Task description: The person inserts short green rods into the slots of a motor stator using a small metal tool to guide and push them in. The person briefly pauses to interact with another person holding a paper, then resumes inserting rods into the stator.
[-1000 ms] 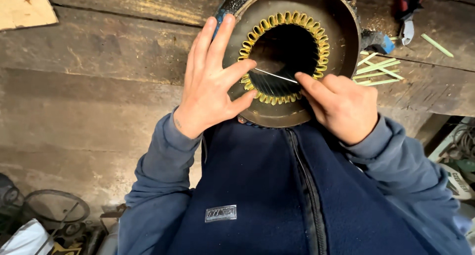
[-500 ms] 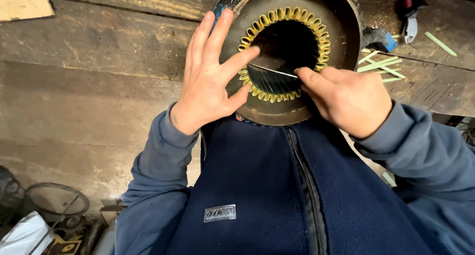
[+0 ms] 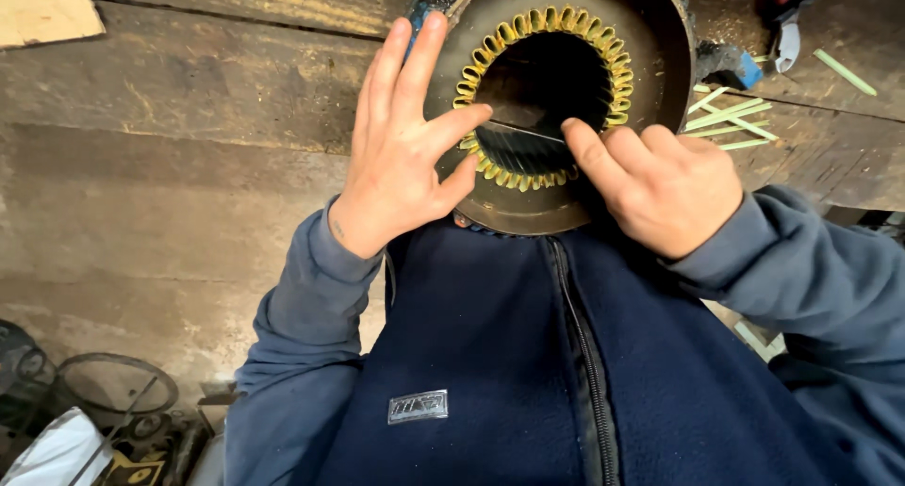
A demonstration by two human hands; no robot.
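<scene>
The left hand (image 3: 401,170), fingers spread, and the right hand (image 3: 665,184), curled, pinch a thin strip (image 3: 528,132) across the bore of the round motor stator (image 3: 556,99), which rests on the wooden tabletop (image 3: 189,99) beside pale green strips (image 3: 731,118).

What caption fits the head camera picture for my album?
Left hand and right hand stretch a thin strip across a round stator with yellow slot liners on a wooden bench.
</scene>
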